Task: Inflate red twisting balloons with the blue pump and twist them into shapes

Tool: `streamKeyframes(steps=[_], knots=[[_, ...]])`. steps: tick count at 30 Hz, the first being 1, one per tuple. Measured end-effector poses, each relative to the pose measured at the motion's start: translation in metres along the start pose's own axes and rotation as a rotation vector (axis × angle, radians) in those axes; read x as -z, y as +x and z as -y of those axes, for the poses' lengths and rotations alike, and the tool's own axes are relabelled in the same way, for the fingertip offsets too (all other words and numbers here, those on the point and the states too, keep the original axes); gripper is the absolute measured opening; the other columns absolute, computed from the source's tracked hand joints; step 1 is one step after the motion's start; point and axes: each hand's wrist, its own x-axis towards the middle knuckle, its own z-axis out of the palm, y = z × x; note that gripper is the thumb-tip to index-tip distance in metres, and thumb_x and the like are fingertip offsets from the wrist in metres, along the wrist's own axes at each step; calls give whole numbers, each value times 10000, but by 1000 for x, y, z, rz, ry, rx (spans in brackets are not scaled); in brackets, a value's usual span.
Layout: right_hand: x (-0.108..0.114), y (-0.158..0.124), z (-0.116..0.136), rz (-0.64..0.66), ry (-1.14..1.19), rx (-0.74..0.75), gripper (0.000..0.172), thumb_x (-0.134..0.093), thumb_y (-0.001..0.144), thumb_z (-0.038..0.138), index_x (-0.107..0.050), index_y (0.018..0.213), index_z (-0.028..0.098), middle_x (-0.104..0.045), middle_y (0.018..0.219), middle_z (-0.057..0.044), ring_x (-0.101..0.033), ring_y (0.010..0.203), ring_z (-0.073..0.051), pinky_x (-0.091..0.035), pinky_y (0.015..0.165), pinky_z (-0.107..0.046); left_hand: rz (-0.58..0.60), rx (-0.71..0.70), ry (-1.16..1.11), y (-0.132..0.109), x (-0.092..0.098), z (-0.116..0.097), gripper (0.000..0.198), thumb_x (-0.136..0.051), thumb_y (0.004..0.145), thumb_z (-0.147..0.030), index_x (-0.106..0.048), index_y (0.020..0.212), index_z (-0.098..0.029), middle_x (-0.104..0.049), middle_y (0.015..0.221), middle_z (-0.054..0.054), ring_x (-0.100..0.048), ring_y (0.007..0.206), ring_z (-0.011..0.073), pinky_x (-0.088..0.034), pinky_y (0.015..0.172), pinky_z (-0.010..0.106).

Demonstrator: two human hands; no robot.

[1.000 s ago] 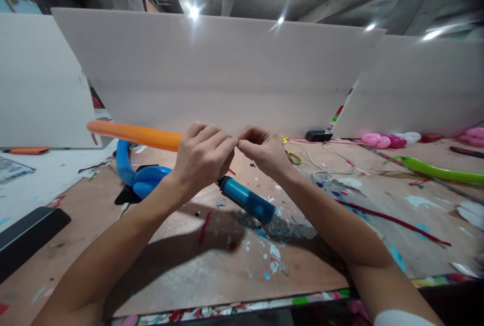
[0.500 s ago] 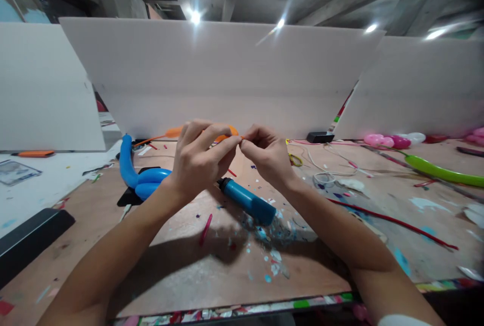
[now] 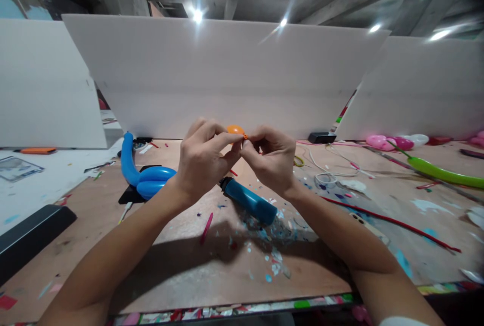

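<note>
The left hand and right hand meet above the middle of the bench. The fingers of each are pinched together on the end of an orange balloon, which peeks out just behind them. A blue pump lies on the bench just beneath the hands, a twisted blue balloon lies to the left, and a green balloon lies far to the right.

Glossy rubber orange balloon; matt, paint-flecked wooden table; plastic pump.

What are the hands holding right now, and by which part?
An orange balloon, pinched at its narrow tip between the fingertips of the left hand and the right hand. The hands hide the rest of it.
</note>
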Motion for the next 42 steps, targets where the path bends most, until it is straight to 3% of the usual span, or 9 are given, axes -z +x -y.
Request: streamKeyframes(steps=[5, 9, 17, 21, 25, 32, 42], knots=[[-1, -2, 3, 54, 107, -105, 156, -627, 726, 142, -532, 610, 185, -477, 542, 56, -442, 508, -75, -348, 492, -231, 23, -65, -70, -1, 2, 3, 72, -680, 790, -173, -615, 760, -176, -572, 670, -2, -490, 608, 109, -432, 585, 237], [-4, 1, 10, 47, 213, -215, 183, -637, 710, 174, -522, 569, 182, -485, 522, 56, -442, 494, -71, -340, 477, -222, 28, -193, 21, 0, 4, 6, 106, -664, 793, -159, -566, 761, -184, -561, 669, 3, -468, 614, 124, -425, 583, 252], [-4, 7, 1, 29, 360, -333, 162, -612, 673, 119, -511, 561, 180, -444, 485, 80, -344, 430, -48, -241, 417, -216, 9, -330, 71, 3, 5, 14, 130, -635, 802, -137, -540, 737, -197, -548, 643, -12, -467, 595, 116, -423, 567, 247], [-4, 8, -6, 82, 367, -363, 164, -599, 682, 128, -495, 568, 184, -422, 480, 84, -342, 431, -51, -257, 421, -216, 34, -266, 23, -1, 0, 20, 94, -639, 801, -137, -578, 755, -191, -586, 684, -6, -529, 642, 114, -471, 616, 241], [-1, 8, -3, 80, 173, -239, 173, -625, 695, 161, -504, 572, 176, -445, 510, 70, -374, 473, -54, -274, 436, -205, 127, -98, -64, -3, -1, 20, 117, -616, 836, -156, -652, 944, -181, -676, 905, 42, -638, 824, 133, -520, 747, 246], [1, 8, 3, 80, 112, -174, 167, -617, 706, 151, -518, 574, 175, -442, 524, 64, -386, 501, -60, -307, 471, -210, 140, -74, -28, -4, 4, 10, 132, -610, 851, -166, -684, 958, -191, -724, 977, 47, -688, 856, 147, -536, 747, 237], [-6, 8, 8, 75, 423, -444, 175, -621, 620, 144, -476, 530, 182, -413, 460, 89, -326, 431, -42, -249, 425, -209, 6, -356, 13, -2, 5, 17, 128, -676, 811, -172, -656, 937, -187, -736, 871, 43, -696, 799, 162, -535, 676, 253]])
